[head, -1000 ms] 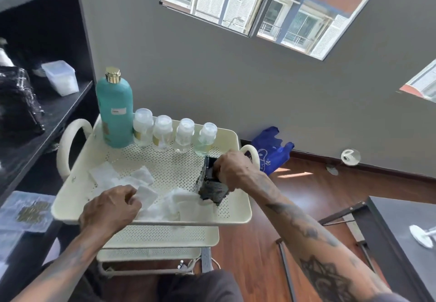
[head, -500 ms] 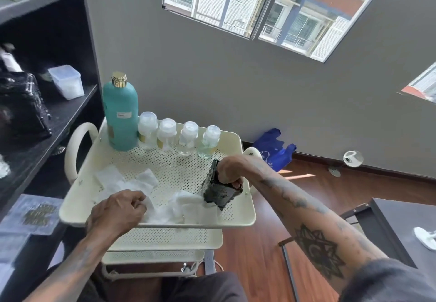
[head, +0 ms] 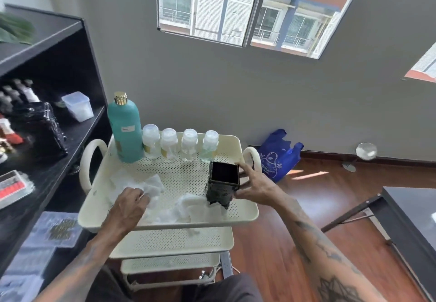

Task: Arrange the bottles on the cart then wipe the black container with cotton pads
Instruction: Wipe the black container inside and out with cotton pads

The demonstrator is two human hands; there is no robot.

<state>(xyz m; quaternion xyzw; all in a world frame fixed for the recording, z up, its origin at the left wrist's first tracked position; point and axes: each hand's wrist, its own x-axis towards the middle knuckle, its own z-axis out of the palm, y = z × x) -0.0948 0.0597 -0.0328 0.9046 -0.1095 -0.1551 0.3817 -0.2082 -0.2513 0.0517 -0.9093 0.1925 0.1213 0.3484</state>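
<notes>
The cream perforated metal cart [head: 245, 216] stands against the grey wall, beside the black shelving unit [head: 59, 65]. Along the far edge of its top tray, one row holds the tall teal plastic bottle with a gold cap [head: 126, 129] at the left end and four small clear bottles with white caps [head: 180, 144] to its right, all upright.

The square black open-topped container [head: 223, 183] stands upright at the right side of the tray, in front of the rightmost small bottle, its feet on the tray by the loose white cotton pads [head: 188, 209]. The right hand [head: 256, 187] holds the container from the right: the grip is clamped on it, with the fingertips [head: 241, 167] at the top right rim and the thumb at the lower right side.

The left hand [head: 128, 207] rests palm down on the crumpled white cotton pads at the left front of the tray; its fingers are curled onto the pads [head: 153, 183], so the grip is clamped on them.

A blue plastic bag [head: 278, 155] lies on the wooden floor [head: 295, 242] right of the cart.
</notes>
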